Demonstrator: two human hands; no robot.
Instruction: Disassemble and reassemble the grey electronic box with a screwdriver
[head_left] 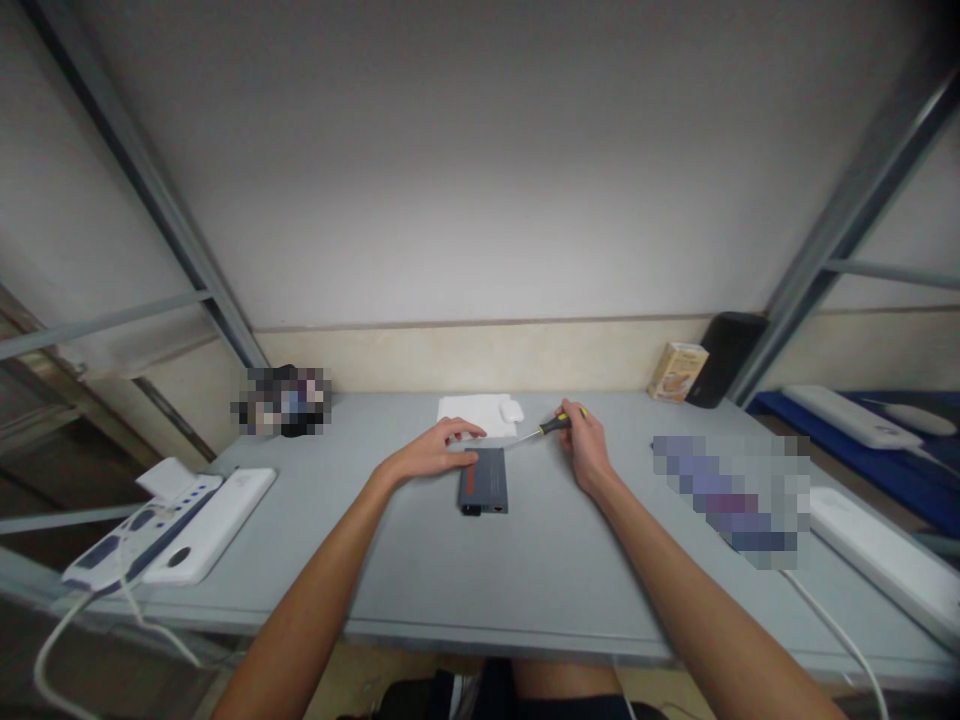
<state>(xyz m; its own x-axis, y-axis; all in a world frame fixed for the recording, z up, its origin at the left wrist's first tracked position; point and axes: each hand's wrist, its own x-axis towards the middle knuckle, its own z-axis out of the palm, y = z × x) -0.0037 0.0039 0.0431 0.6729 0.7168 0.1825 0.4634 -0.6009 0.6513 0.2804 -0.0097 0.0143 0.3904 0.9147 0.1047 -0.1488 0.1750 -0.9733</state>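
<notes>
A small dark grey electronic box (491,482) with an orange label strip and sockets on its near side lies flat at mid-table. My left hand (431,450) reaches it from the left. Its thumb touches the far left corner of the box, while the other fingers stretch out beyond the far edge. A screwdriver (555,424) with a black and yellow handle is gripped in my right hand (585,445). Its metal shaft points left and down towards the box's far right corner; whether the tip touches the box I cannot tell.
Behind the box lie white paper (472,410) and a small white case (511,411). A power strip (142,530) and a white slab (214,525) sit left. A yellow carton (678,371) and a black speaker-like block (724,358) stand back right; a blurred item (727,500) lies right.
</notes>
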